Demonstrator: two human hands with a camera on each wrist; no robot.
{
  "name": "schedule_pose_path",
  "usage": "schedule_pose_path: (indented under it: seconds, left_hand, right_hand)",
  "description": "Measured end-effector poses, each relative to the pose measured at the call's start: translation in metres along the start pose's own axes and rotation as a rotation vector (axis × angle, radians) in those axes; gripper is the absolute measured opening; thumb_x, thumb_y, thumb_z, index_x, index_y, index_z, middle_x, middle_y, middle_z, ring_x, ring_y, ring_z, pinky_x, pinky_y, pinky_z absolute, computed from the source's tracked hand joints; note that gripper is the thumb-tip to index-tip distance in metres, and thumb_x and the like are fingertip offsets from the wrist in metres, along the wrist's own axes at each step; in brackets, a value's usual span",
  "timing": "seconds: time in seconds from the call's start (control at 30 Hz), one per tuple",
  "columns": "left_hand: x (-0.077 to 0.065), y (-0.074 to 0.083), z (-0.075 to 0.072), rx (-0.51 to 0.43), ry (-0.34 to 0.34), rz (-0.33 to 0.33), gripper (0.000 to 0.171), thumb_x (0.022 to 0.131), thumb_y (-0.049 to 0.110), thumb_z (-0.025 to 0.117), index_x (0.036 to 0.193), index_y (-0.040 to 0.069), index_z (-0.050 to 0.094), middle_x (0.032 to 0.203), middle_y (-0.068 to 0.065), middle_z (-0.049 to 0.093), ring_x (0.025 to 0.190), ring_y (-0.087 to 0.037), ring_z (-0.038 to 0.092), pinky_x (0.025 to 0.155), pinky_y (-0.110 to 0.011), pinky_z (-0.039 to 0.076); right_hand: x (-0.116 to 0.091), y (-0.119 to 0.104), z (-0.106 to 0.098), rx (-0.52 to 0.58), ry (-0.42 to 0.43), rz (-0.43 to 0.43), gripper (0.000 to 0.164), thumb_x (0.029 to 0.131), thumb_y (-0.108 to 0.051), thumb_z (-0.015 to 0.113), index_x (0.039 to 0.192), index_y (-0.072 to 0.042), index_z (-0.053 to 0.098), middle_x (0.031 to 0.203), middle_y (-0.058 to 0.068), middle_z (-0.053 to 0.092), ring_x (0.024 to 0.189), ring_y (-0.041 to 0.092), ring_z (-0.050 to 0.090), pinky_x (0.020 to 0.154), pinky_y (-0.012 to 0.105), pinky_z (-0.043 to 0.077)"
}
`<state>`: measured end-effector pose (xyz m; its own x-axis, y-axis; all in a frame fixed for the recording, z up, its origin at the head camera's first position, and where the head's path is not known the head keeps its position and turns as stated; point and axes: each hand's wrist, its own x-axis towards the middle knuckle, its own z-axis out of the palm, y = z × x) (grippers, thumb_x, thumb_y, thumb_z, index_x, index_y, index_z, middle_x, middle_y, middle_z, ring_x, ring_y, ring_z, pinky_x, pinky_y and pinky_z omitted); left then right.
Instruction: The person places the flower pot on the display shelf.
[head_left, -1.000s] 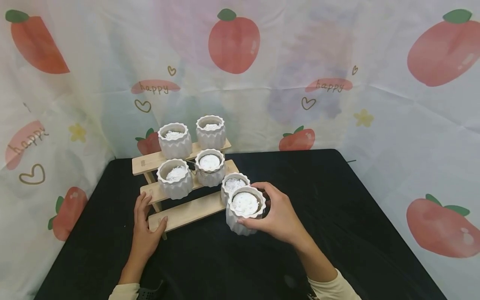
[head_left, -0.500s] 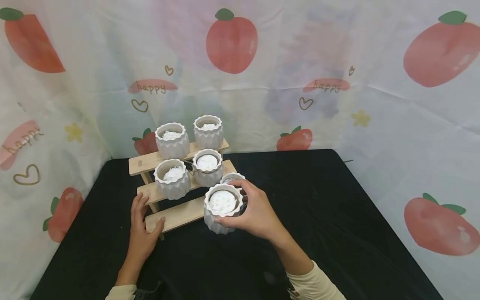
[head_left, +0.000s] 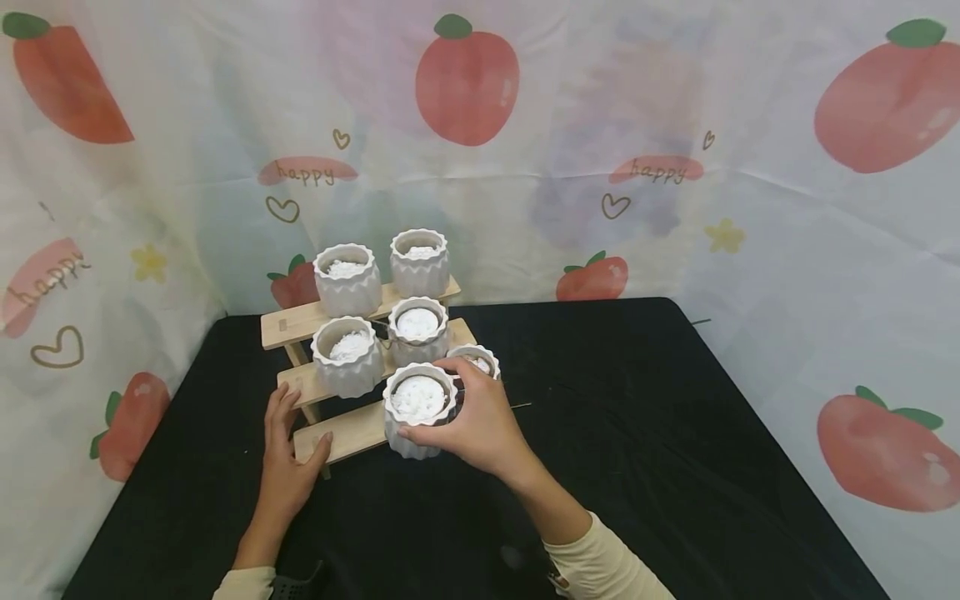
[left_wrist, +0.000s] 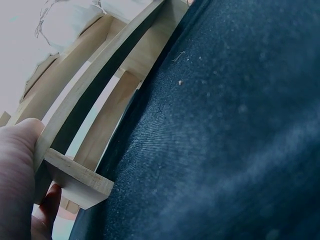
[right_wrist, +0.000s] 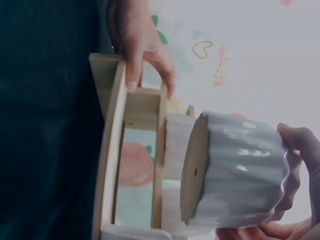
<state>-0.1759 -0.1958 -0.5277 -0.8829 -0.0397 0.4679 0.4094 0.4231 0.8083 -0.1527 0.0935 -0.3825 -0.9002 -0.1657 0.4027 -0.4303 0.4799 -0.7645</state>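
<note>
My right hand (head_left: 483,429) grips a white scalloped flowerpot (head_left: 407,437) by its rim, thumb at the front and fingers behind. White material fills the pot near its top. In the right wrist view the held flowerpot (right_wrist: 240,170) shows its pale underside with a small hole, raised off the lowest shelf. A three-tier wooden stand (head_left: 348,432) is held at its left end by my left hand (head_left: 288,467), thumb on the lowest shelf and fingers at the middle one. Behind my right hand, another flowerpot (head_left: 489,360) on the lowest shelf is partly hidden.
Two flowerpots stand on the top shelf (head_left: 292,323) and two on the middle shelf (head_left: 300,382). A black cloth (head_left: 637,433) covers the table under the stand. Patterned fabric (head_left: 525,208) hangs close behind and at both sides.
My right hand has carried the flowerpot leftward, from in front of the lowest shelf's right-hand pot to over the shelf's middle. The left hand keeps its place on the stand.
</note>
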Motion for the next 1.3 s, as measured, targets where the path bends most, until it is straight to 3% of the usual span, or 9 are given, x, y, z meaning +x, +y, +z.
schedule_pose_path:
  seconds: [0.37,0.57,0.87,1.3]
  left_hand:
    - [0.001,-0.003,0.000,-0.013,0.011,0.049,0.087,0.087,-0.010,0.076,0.159,0.011,0.032,0.170,-0.008,0.012,0.149,-0.031,0.027,0.116,-0.016,0.024]
    - [0.001,-0.005,0.001,-0.020,0.017,0.062,0.088,0.086,-0.011,0.076,0.159,0.010,0.032,0.171,-0.005,0.012,0.149,-0.018,0.026,0.117,-0.018,0.024]
    - [0.001,-0.006,0.001,-0.009,0.012,0.046,0.089,0.086,-0.009,0.077,0.160,0.013,0.032,0.171,-0.002,0.011,0.149,-0.024,0.025,0.116,-0.017,0.024]
    - [0.001,-0.010,0.001,-0.016,0.019,0.092,0.087,0.086,-0.011,0.075,0.159,0.010,0.033,0.171,-0.006,0.012,0.150,-0.016,0.023,0.115,-0.016,0.025]
  right_hand:
    - [0.007,0.003,0.027,-0.085,0.075,0.023,0.077,0.061,-0.035,0.101,0.123,-0.005,0.066,0.110,0.003,0.070,0.100,0.019,0.064,0.085,0.039,0.054]
    - [0.012,0.002,0.035,-0.108,0.078,0.063,0.078,0.061,-0.037,0.101,0.123,-0.004,0.066,0.111,0.004,0.070,0.100,0.021,0.065,0.086,0.041,0.054]
    - [0.011,0.005,0.049,-0.155,0.070,0.106,0.078,0.060,-0.040,0.100,0.121,-0.006,0.065,0.109,0.003,0.069,0.098,0.021,0.065,0.085,0.041,0.055]
    - [0.011,0.010,0.059,-0.222,0.065,0.130,0.083,0.061,-0.040,0.101,0.124,-0.001,0.063,0.113,0.009,0.067,0.103,0.026,0.066,0.088,0.044,0.055]
